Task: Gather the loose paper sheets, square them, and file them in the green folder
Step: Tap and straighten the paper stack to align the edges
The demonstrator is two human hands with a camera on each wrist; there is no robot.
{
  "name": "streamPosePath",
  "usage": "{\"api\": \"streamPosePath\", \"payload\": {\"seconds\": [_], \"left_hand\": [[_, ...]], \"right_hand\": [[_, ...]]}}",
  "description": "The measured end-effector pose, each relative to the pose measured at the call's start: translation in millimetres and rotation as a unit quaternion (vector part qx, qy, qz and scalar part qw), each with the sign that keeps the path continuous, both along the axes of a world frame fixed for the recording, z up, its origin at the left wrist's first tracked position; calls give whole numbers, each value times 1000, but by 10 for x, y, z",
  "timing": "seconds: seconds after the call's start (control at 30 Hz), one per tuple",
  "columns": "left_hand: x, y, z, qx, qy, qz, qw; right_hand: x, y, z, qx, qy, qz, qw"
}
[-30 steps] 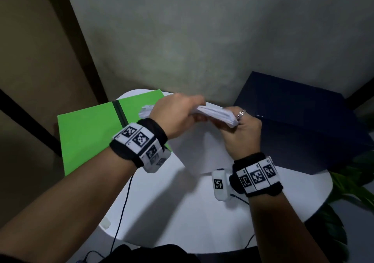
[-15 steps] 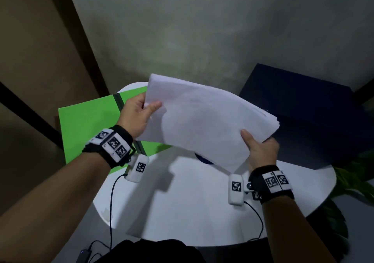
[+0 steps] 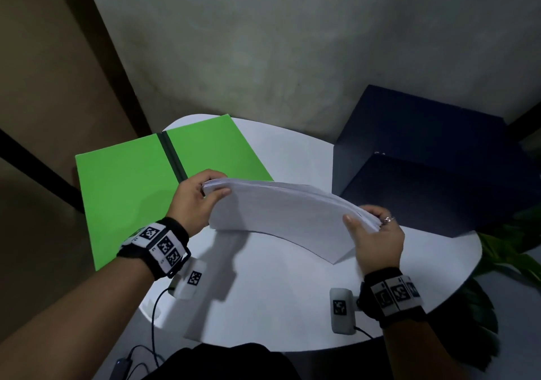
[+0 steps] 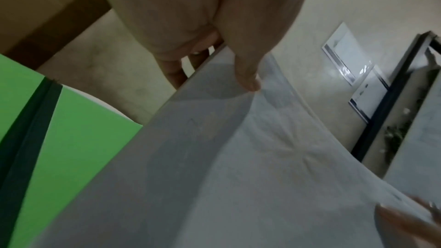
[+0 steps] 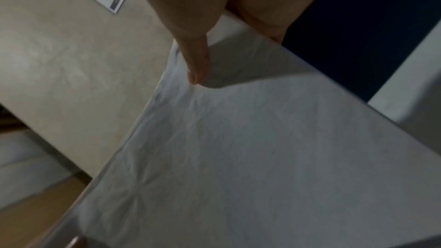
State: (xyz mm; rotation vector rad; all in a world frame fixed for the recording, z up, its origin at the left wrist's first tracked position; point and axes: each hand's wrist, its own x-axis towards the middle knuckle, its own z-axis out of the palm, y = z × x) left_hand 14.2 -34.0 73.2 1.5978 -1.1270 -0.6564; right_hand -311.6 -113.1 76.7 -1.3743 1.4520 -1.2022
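A stack of white paper sheets (image 3: 281, 215) hangs bowed above the white round table (image 3: 292, 306), held at both short ends. My left hand (image 3: 202, 195) grips the left end, thumb on top and fingers behind. At the right end my right hand (image 3: 371, 230) pinches the stack, thumb on the near face. The wrist views show the paper stack (image 4: 238, 157) (image 5: 262, 148) close up with a thumb pressed on it. The green folder (image 3: 131, 186) lies open and flat on the table's left part, dark spine up the middle, overhanging the left edge.
A dark blue box (image 3: 433, 157) stands at the table's right rear, close to my right hand. Green plant leaves (image 3: 512, 251) show beyond the right edge. A grey wall rises behind the table. Cables (image 3: 152, 321) hang off the near left edge.
The stack was tilted up facing me half a second ago; now it is lowered and lies flatter, bowed between both hands. The hands have spread to its two ends.
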Motion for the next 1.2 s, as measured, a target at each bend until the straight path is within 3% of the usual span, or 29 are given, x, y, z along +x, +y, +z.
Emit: {"api": "streamPosePath", "payload": {"seconds": [0.1, 0.2, 0.33, 0.53, 0.67, 0.87, 0.93, 1.1, 1.2], "left_hand": [[24, 16, -67, -7, -136, -39, 990], [-2, -12, -94, -25, -250, -66, 966], [17, -36, -135, -10, -375, -89, 923], [41, -60, -119, 0, -431, -93, 897], [77, -137, 4, -20, -457, -93, 884], [12, -251, 113, -2, -536, -155, 830], [1, -260, 149, 7, -527, -146, 837], [-104, -338, 289, 42, -382, -125, 915], [-118, -383, 362, 80, -311, -122, 939]], "right_hand": [[8, 17, -51, -71, 92, 48, 992], [14, 19, -151, -164, 213, 65, 961], [5, 36, -223, -181, 256, 67, 947], [-7, 33, -245, -181, 289, 85, 936], [-4, -8, -147, -211, 350, 90, 908], [41, -67, -118, -192, 434, 121, 872], [40, -68, -115, -188, 443, 117, 868], [48, -54, -97, -186, 466, 122, 856], [57, -52, -103, -174, 464, 125, 859]]}}
